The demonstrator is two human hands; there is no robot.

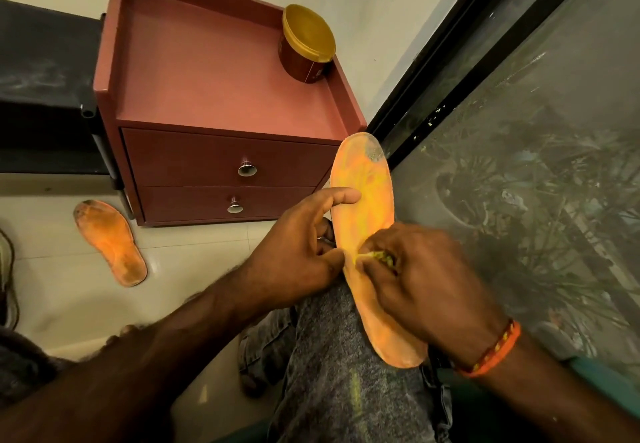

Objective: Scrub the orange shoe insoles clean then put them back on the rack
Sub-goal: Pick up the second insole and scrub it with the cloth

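Note:
An orange insole (363, 183) lies lengthwise on my right knee, its toe end grey with dirt. My left hand (298, 245) holds its left edge, thumb on top and fingers behind. My right hand (415, 276) presses a small yellow-green scrubber (379, 256) against the insole's middle, fingers curled round it. A second orange insole (110, 243), dirty at both ends, lies flat on the floor to the left.
A red two-drawer cabinet (221, 103) stands ahead with a gold-lidded tub (306, 44) on its back right corner. A black rack (45, 96) sits left of it. A dark glass door (519, 131) runs along the right. The floor has pale tiles (69, 304).

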